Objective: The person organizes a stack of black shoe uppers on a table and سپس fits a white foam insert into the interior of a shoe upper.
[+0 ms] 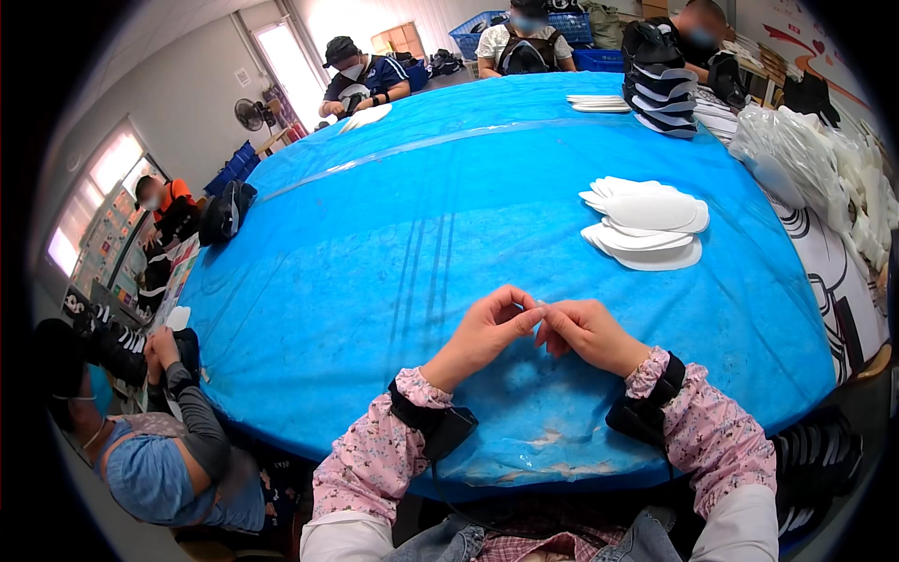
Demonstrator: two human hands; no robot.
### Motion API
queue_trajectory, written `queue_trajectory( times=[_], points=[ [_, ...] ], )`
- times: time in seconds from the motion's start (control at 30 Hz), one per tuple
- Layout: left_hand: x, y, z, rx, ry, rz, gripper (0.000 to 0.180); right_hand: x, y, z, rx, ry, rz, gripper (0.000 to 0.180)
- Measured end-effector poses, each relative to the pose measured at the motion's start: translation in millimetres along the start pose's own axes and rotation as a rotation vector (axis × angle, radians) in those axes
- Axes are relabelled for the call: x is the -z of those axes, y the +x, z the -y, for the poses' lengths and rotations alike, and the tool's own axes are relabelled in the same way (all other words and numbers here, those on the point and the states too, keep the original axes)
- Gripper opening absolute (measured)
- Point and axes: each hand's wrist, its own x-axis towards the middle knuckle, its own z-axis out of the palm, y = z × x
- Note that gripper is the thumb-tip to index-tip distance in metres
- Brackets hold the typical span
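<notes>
On my feed the left hand (492,328) and right hand (595,334) meet at the fingertips, thumbs & forefingers pinched in; can't tell if smth tiny sits btwn them. They're over the near part of the blue-covered surface (375,253), whose near edge curves round below the wrists, cover scuffed there. Nearest thing: a fanned pile of white insoles (646,220), fwd & a bit right of the right hand, apart from it, well inside the right edge.

Room-wise, I've a broad bare stretch of blue fwd & left of the hands, running approx to the black shoe (225,212) at the left edge. Far side's tighter: a tall stack of black shoe uppers (663,94) near the far right edge, a short stack of insoles (599,104) just beside it, more loose insoles (367,118) by a co-worker (365,80) at the far left.

Containers: translucent plastic bag (805,155) past the right edge, bulging w/ whitish stuff, can't ID it. Blue mesh crate (478,36) behind the far edge, contents too small to tell; blue bins (232,167) back left nr the wall, insides hidden from my angle.
</notes>
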Motion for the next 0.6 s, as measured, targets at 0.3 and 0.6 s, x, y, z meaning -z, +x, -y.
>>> queue_trajectory(
  times=[0.3,0.6],
  points=[
    [2.6,1.0,3.4,-0.004,-0.019,-0.003,0.022,1.3,0.0,2.7,-0.031,-0.049,0.021,0.038],
    [0.5,0.7,2.7,0.005,-0.026,-0.016,0.022,1.7,0.1,1.5,-0.02,-0.03,0.025,0.036]
  ],
)
